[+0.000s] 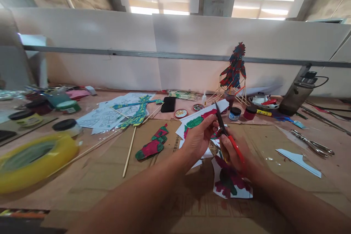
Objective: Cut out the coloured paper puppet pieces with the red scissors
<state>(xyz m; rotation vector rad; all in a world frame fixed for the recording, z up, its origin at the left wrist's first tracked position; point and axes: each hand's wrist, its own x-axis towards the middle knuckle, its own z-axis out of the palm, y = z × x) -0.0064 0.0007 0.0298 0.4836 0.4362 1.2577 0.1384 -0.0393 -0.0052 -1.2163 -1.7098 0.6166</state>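
My right hand (236,153) is closed around red-handled scissors (220,117), whose dark blades point up and away from me. Pinched in my left hand (199,137) is a white paper painted green and magenta (195,121). The blades lie against this paper's right side, close to my left fingertips; whether they are parted is hard to make out. Beneath my right hand lies another painted paper (231,181) with magenta and dark green shapes. Left of my hands, a cut-out magenta and green piece (150,148) rests on the cardboard (101,175), touching or close to a smaller one (160,131).
A yellow tape roll (64,150) and paint jars (27,119) stand at the left. Further back are a blue-green figure on sticks (139,111), a phone (168,104) and a red-blue figure (233,67). At right are a bottle (296,95), metal tongs-like tool (311,143) and paper scrap (298,161).
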